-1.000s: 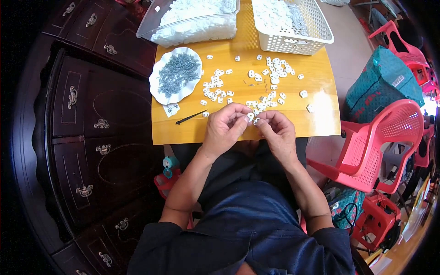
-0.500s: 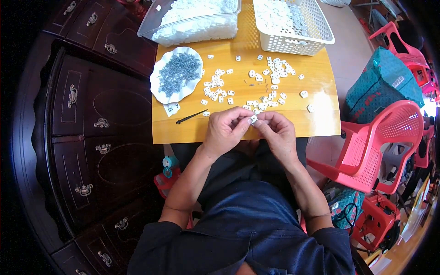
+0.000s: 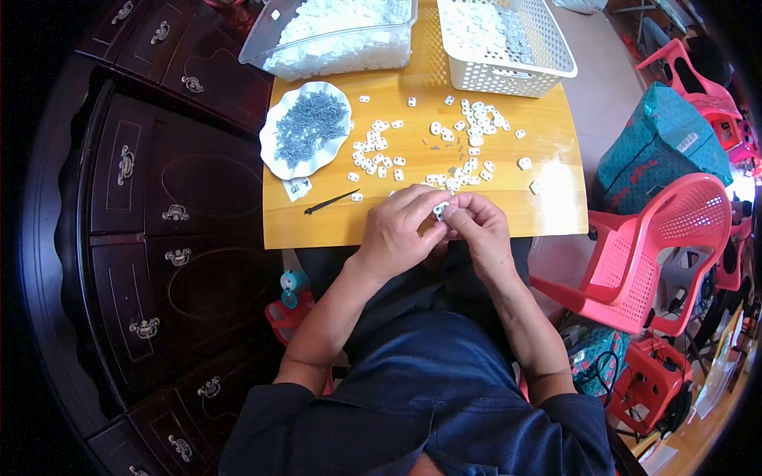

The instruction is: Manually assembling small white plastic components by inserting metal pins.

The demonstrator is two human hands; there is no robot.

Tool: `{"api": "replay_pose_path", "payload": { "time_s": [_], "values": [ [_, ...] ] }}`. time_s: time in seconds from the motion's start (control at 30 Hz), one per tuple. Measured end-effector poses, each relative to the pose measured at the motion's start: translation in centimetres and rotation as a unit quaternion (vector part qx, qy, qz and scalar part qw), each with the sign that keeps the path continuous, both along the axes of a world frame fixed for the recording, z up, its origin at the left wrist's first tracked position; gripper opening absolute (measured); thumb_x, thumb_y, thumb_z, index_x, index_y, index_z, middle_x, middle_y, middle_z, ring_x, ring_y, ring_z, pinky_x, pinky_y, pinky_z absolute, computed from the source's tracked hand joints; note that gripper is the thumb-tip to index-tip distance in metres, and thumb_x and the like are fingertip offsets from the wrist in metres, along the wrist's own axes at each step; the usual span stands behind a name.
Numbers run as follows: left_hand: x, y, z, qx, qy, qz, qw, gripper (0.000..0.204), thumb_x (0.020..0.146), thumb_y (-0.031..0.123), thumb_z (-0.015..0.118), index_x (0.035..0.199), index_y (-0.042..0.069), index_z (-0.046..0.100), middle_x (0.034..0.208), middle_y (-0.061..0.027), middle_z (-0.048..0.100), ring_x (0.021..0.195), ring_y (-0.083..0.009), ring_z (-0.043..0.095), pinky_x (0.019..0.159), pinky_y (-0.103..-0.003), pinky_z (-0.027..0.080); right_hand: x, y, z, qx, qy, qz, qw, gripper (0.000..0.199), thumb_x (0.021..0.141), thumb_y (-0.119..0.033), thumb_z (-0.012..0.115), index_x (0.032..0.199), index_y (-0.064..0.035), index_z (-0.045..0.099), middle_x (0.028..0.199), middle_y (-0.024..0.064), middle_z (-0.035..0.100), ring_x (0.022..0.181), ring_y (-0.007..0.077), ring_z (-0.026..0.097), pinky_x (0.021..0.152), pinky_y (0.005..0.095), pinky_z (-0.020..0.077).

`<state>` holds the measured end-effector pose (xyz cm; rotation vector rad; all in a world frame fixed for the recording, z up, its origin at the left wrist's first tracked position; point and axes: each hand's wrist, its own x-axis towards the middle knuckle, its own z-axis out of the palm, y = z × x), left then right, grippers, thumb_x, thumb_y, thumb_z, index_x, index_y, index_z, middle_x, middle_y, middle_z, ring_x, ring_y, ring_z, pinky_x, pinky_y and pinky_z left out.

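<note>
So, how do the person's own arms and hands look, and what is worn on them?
Both hands, the left hand and the right hand, are bare: no gloves, rings or watch show. The forearms are uncovered. Short dark navy blue fabric sleeves end near the elbows, part of a matching shirt.

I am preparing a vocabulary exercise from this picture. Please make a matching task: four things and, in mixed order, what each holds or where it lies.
1 white scalloped plate
2 clear plastic tub
3 white plastic lattice basket
4 thin black stick

a lies bare on the yellow wooden table
b grey screws
c heap of white pieces
d white and grey pieces

1-b, 2-c, 3-d, 4-a
</note>
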<state>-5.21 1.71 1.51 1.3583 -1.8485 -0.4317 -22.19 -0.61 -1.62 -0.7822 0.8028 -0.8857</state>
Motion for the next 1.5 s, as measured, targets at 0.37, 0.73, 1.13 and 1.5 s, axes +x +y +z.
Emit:
{"api": "replay_pose_path", "payload": {
  "time_s": [0.37, 0.73, 1.13, 1.5],
  "values": [
    [0.3, 0.1, 0.2, 0.024, -0.023, -0.019, 0.999, 0.033, 0.08, 0.006, 0.076, 0.111, 0.002, 0.07, 0.106, -0.0145, 0.073, 0.095, -0.0323, 0.071, 0.081, -0.039, 0.058, -0.4, -0.4, -0.5, 0.039, 0.001, 0.044, 0.998, 0.021, 0.104, -0.021, 0.061, 0.102, -0.002, 0.07, 0.087, 0.004, 0.071, 0.075, 0.0103, 0.067, 0.07, 0.0258, 0.0555],
    [0.4, 0.2, -0.2, 0.018, -0.021, -0.024, 0.999, 0.028, 0.083, 0.005, 0.075, 0.11, 0.002, 0.069, 0.103, -0.0137, 0.074, 0.092, -0.032, 0.072, 0.079, -0.039, 0.058, 0.0, 0.2, -0.4, 0.013, 0.045, 0.006, 0.999, 0.019, 0.101, -0.019, 0.065, 0.097, -0.0022, 0.074, 0.083, 0.0039, 0.072, 0.072, 0.0097, 0.066, 0.069, 0.0236, 0.0538],
    [0.6, 0.0, -0.8, -0.025, 0.006, -0.036, 0.999, 0.02, 0.087, 0.009, 0.073, 0.105, 0.003, 0.069, 0.096, -0.0139, 0.073, 0.086, -0.0314, 0.072, 0.073, -0.039, 0.058, 0.2, 0.5, 0.2, -0.009, 0.056, -0.006, 0.998, 0.019, 0.101, -0.017, 0.065, 0.096, -0.0012, 0.074, 0.08, 0.0042, 0.072, 0.07, 0.0091, 0.065, 0.068, 0.023, 0.0524],
    [0.5, -0.3, -0.8, 0.007, 0.089, -0.031, 0.996, 0.022, 0.083, 0.004, 0.077, 0.103, 0.003, 0.069, 0.093, -0.0126, 0.073, 0.081, -0.0303, 0.072, 0.07, -0.037, 0.058, 0.1, 0.3, 0.4, -0.028, 0.049, -0.016, 0.998, 0.019, 0.102, -0.017, 0.064, 0.097, -0.0009, 0.073, 0.081, 0.0012, 0.071, 0.071, 0.0063, 0.063, 0.068, 0.0218, 0.0519]
  ]
}}
